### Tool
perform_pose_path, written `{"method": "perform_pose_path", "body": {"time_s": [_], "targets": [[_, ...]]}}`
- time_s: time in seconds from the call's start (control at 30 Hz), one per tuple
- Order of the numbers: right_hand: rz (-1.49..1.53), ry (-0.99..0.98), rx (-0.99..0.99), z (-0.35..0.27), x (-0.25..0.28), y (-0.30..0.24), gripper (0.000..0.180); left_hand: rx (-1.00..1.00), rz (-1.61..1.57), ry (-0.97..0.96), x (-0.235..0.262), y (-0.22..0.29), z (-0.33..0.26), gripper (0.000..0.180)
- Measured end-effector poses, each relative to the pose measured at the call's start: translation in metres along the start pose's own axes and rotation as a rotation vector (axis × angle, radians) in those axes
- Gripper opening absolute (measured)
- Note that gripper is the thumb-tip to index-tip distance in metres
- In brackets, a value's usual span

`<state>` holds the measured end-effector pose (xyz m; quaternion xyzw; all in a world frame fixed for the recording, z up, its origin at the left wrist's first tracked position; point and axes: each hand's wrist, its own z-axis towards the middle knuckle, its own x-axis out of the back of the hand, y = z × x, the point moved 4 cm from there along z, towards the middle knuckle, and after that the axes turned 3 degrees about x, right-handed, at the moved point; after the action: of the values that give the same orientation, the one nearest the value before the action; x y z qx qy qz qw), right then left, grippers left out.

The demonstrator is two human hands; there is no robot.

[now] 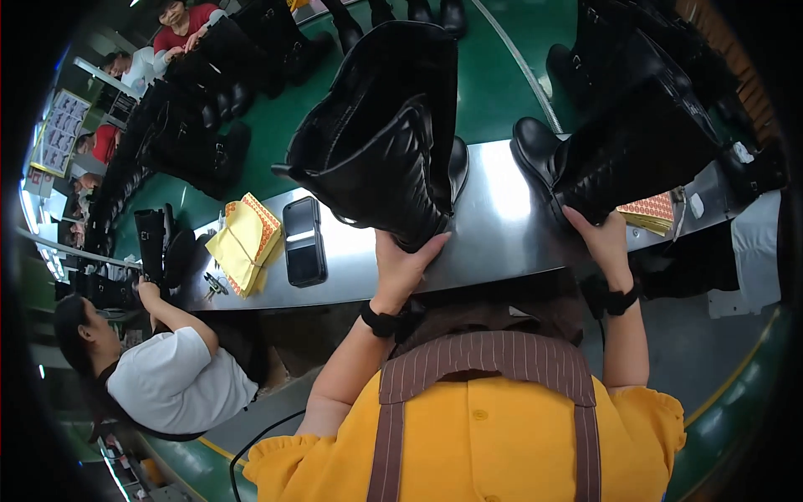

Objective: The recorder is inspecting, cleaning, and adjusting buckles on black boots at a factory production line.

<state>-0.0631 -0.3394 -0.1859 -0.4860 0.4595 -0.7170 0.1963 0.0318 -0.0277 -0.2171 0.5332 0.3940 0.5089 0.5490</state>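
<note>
A tall black lace-up boot [386, 180] stands on the shiny metal bench edge [500, 243], its wide shaft opening tilted toward me. My left hand [404, 266] is closed round its lower back, thumb along the heel side. To the right a second black boot [623, 142] stands with its toe pointing left. My right hand [599, 241] grips it low at the heel, the fingers partly hidden behind the boot. The soles of both boots are mostly out of sight.
Left of the boots lie a black phone-like case [304, 243] and yellow patterned paper sheets [244, 243]. More such paper [651, 212] is at the right. Several black boots [194, 151] line the green belt [493, 84]. A co-worker in white [180, 381] sits at the left.
</note>
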Motion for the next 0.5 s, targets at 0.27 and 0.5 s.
{"method": "perform_pose_path", "body": {"time_s": [0.27,0.5], "targets": [[-0.061,-0.378,0.308,-0.027,-0.062,-0.054,0.023,0.055,0.029,-0.057,-0.005,-0.033,-0.010,0.062],[0.008,-0.673,0.272,0.016,-0.165,-0.047,0.035,0.024,0.025,0.008,-0.001,-0.033,-0.005,0.052]]}}
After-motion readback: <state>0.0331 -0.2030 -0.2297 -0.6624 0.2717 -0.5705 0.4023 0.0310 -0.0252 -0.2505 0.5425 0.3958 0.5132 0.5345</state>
